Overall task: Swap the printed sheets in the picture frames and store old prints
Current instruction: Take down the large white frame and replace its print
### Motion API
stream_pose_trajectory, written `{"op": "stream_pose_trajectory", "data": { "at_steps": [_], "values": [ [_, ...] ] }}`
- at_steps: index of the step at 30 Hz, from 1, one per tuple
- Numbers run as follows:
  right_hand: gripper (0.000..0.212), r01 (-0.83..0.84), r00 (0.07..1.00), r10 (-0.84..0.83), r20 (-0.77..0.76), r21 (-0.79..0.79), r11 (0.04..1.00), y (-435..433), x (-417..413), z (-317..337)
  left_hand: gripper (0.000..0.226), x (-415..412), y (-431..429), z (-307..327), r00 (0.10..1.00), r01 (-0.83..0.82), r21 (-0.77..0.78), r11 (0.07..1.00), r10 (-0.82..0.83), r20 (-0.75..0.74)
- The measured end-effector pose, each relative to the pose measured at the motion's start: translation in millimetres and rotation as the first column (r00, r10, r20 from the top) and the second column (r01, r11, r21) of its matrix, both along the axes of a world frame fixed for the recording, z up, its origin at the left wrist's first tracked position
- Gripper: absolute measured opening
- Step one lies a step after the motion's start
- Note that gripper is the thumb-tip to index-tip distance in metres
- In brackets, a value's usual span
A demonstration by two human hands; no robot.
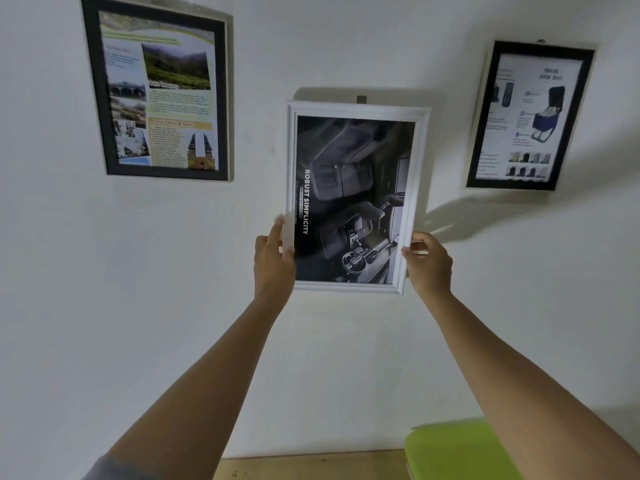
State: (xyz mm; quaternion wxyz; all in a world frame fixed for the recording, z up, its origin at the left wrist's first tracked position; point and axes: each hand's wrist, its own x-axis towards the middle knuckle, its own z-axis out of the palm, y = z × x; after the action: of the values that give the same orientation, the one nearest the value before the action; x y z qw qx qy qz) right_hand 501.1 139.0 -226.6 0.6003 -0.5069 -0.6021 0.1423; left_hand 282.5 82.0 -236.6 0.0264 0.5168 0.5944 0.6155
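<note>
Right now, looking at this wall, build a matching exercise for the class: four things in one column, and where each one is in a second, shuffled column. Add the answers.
Things
1. white frame
2. landscape print
3. travel bag print
4. green object

Places
A. upper right on the wall
B. bottom right corner of the view
C. centre, gripped by the left hand and the right hand
D. upper left on the wall

Pairs: 1-C, 2-D, 3-A, 4-B.
</note>
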Motion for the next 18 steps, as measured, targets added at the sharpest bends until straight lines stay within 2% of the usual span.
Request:
{"op": "stream_pose_trajectory", "data": {
  "at_steps": [5,11,16,18],
  "values": [
    [0.022,-0.010,0.996,0.017,-0.082,0.078,0.997,-15,8,19,0.048,11,-18,13,1.000,-0.001,0.061,0.998,-0.001,0.022],
    [0.032,-0.118,0.975,0.153,-0.162,0.205,0.972,-50,35,27,0.051,36,-70,30,0.999,0.034,0.098,0.995,-0.037,0.025],
    [0.034,-0.246,0.945,0.281,-0.170,0.201,0.948,-105,63,-22,0.048,59,-121,-8,0.986,0.117,0.040,0.992,-0.121,0.116],
    [0.033,-0.297,0.921,0.329,-0.211,0.167,0.940,-133,71,-58,0.047,72,-145,-39,0.963,0.143,0.026,0.989,-0.145,0.225]
  ]
}}
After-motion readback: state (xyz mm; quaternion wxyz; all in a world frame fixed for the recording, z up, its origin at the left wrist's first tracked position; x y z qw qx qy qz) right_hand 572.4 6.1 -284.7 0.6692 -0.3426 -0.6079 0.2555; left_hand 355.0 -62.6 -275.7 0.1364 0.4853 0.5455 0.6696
